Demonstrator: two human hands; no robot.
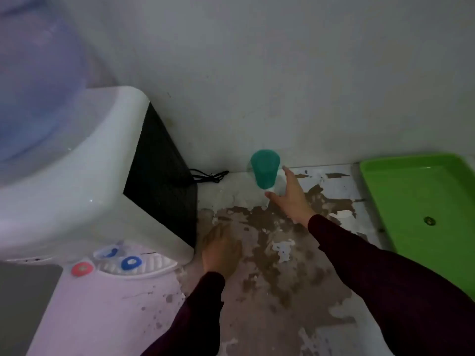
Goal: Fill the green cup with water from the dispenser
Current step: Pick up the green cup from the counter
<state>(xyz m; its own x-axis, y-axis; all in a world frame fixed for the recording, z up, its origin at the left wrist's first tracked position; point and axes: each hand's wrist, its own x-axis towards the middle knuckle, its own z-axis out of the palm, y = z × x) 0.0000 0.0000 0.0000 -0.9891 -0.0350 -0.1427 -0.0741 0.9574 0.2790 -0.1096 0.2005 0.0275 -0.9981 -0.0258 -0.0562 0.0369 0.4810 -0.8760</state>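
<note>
a white water dispenser [84, 191] with a pale blue bottle [33, 80] on top fills the left side, standing on a worn counter [277, 273] whose white coating has peeled to brown patches. a bright green tray [411, 191] sits at the right edge. the right hand [290, 196], in a dark maroon sleeve [385, 273], reaches toward the wall with its fingers [288, 173] spread open, gripping nothing. the green cup [265, 167] stands by the wall, just left of those fingers, the thumb under its base; contact cannot be told. the left hand [221, 249] lies palm down on the counter beside the dispenser, fingers loosely extended and empty. two blue taps [131, 262] and a red one [81, 269] sit at the dispenser's front.
</note>
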